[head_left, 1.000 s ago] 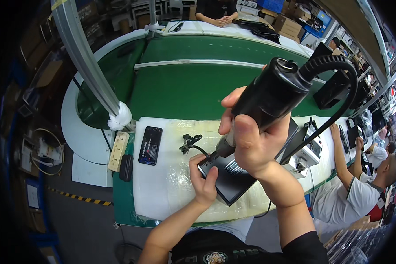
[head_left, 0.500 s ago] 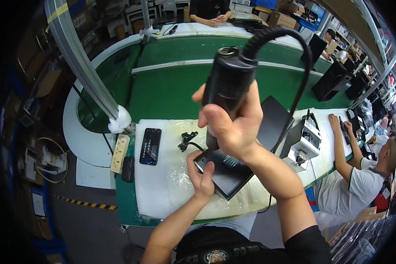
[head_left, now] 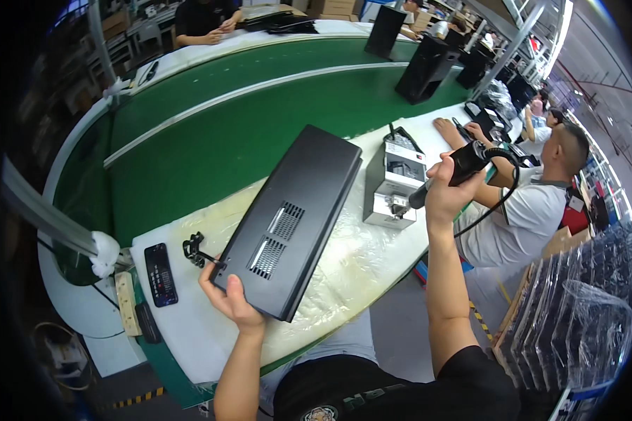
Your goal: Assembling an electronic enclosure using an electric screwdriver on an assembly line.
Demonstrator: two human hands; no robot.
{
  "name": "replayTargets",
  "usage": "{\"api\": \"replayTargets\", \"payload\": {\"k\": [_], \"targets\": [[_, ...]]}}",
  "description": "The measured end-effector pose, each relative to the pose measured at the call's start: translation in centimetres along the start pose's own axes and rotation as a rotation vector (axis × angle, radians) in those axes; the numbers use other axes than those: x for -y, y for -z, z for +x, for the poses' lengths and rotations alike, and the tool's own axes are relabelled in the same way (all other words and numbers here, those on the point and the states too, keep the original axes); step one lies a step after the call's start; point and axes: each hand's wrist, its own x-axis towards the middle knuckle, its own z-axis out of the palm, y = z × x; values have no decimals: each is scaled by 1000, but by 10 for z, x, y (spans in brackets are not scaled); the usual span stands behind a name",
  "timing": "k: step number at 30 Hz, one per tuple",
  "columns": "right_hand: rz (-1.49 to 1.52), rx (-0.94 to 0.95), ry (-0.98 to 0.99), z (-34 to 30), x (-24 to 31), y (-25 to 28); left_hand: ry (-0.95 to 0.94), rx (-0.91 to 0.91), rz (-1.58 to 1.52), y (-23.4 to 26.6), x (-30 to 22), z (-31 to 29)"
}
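Observation:
My left hand (head_left: 237, 300) grips the near left corner of a long black metal case (head_left: 298, 189), fingers underneath and thumb on top. Two perforated vent patches show on the case's upper face, and a black cable (head_left: 195, 250) in a bundle comes out at the held corner. My right hand (head_left: 451, 189) is wrapped round a black corded electric screwdriver (head_left: 468, 163). The screwdriver's nose points left and down, beside the front of a grey box-shaped screw feeder (head_left: 393, 184); I cannot tell if its tip touches it.
Left of the case lie a smartphone (head_left: 161, 275), a power strip (head_left: 127, 303) and a small black case (head_left: 147, 323). A green conveyor (head_left: 189, 165) runs beyond the padded table. At right a co-worker (head_left: 523, 200) sits close to the screwdriver's cord. Black speaker-like boxes (head_left: 425, 69) stand farther off.
My right hand has swung the screwdriver from above the case's corner to the screw feeder at the right. My left hand still holds the case, now more in view. My head has turned right.

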Motion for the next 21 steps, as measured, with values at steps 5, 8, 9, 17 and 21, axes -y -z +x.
{"api": "replayTargets", "payload": {"k": [5, 8, 9, 17, 21], "targets": [[-52, 8, 34, -21, -35, 18, 13, 32, -31, -4, -2, 0], [-67, 21, 46, -27, -30, 19, 23, 40, 14, -1, -6, 1], [-88, 49, -30, -28, -21, 19, 27, 43, 37, 0, -7, 1], [499, 141, -41, -17, 120, -55, -60, 12, 135, 8, 2, 3], [733, 245, -47, -31, 189, -113, -76, 31, 42, 12, 5, 5]]}}
